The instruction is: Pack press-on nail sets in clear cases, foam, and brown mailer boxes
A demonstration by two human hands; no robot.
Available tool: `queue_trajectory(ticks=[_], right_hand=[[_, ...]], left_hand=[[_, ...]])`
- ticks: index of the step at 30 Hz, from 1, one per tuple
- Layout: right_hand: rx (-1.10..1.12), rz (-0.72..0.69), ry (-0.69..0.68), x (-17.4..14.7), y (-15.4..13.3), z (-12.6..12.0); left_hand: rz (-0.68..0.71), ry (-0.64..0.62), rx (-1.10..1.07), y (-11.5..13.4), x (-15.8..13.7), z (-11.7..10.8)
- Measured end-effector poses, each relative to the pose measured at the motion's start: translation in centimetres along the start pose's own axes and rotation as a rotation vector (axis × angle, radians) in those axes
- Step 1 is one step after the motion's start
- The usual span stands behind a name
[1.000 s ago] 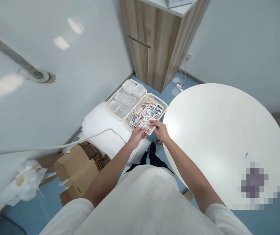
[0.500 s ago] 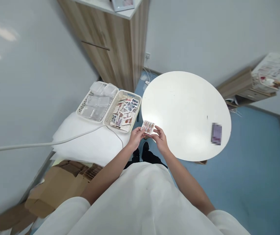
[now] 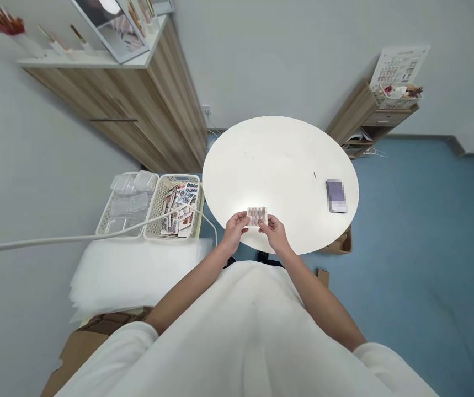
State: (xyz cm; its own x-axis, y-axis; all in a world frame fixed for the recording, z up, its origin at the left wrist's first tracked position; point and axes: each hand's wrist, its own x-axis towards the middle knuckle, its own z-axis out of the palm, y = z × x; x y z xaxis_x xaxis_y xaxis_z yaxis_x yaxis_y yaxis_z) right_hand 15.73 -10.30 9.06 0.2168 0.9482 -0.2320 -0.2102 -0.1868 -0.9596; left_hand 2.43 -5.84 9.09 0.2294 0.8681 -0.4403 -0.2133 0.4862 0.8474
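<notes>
Between both hands I hold a small white card of press-on nails (image 3: 257, 215), its rows of pinkish-brown nails facing up. My left hand (image 3: 235, 229) pinches the card's left edge. On its right edge, my right hand (image 3: 275, 230) has closed with the thumb over the front. The card is above the near rim of a round white table (image 3: 286, 160). To the left, a white basket (image 3: 150, 230) holds a pile of similar nail cards (image 3: 184, 205), some with dark blue nails.
Another basket (image 3: 101, 220) holds clear plastic boxes (image 3: 127, 205). A white cable (image 3: 96, 238) crosses above white sheeting (image 3: 137, 270). Cardboard (image 3: 71, 353) lies at lower left. A pixelated purple item (image 3: 336, 193) rests on the table. A wooden cabinet (image 3: 133, 110) and a small shelf (image 3: 356, 116) stand behind.
My view has turned right towards the table, so the baskets sit farther left. The card is now held level over the table's edge, and my right hand has closed firmly on it.
</notes>
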Motion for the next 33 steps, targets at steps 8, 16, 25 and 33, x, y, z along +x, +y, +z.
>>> queue_trajectory(ticks=[8, 16, 25, 33], right_hand=[[-0.189, -0.02, -0.202, 3.0, -1.0, -6.0], [-0.295, -0.037, -0.345, 4.9, -0.9, -8.1], [-0.091, 0.04, -0.241, 5.6, 0.0, -8.1], [0.122, 0.149, -0.167, 4.4, 2.3, -5.9]], left_hand=[[0.188, -0.073, 0.358, 2.7, 2.8, 2.9], [0.178, -0.173, 0.613, 2.9, 2.6, 3.3], [0.064, -0.104, 0.515, 1.8, 2.7, 2.9], [-0.133, 0.091, 0.188, -0.1, 2.6, 2.3]])
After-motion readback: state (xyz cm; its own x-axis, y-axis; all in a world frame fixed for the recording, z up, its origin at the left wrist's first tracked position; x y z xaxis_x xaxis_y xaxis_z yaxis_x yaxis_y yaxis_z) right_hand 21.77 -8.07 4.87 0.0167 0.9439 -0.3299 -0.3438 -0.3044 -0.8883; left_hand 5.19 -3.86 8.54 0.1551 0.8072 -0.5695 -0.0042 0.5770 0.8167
